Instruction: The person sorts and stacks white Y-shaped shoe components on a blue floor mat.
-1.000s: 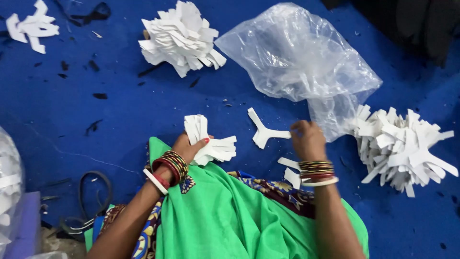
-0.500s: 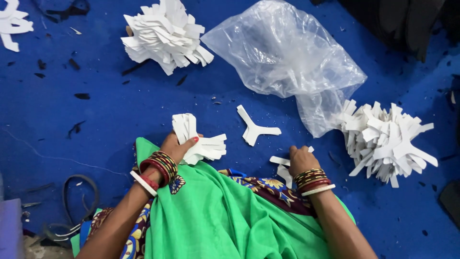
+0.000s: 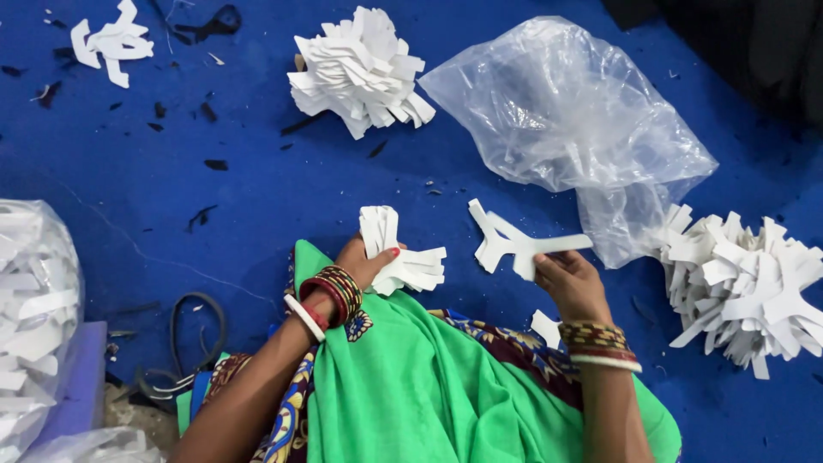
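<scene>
My left hand (image 3: 364, 261) grips a stack of white Y-shaped cut-outs (image 3: 403, 257) just above my green-clad lap (image 3: 403, 386). To its right, my right hand (image 3: 570, 283) holds a single white Y-shaped cut-out (image 3: 514, 240) by one arm, lifted over the blue floor cloth (image 3: 214, 189). Another loose white piece (image 3: 544, 326) lies partly hidden beside my right wrist. Both wrists wear bangles.
A pile of white cut-outs (image 3: 360, 69) lies at the top centre, a larger pile (image 3: 746, 283) at the right, a few pieces (image 3: 111, 43) at the top left. A crumpled clear plastic bag (image 3: 566, 111) lies between. A bag of white pieces (image 3: 34, 317) and black straps (image 3: 197, 326) are at left.
My right hand has gone from the floor near my lap to holding the single cut-out that lay on the cloth. The left hand keeps its stack.
</scene>
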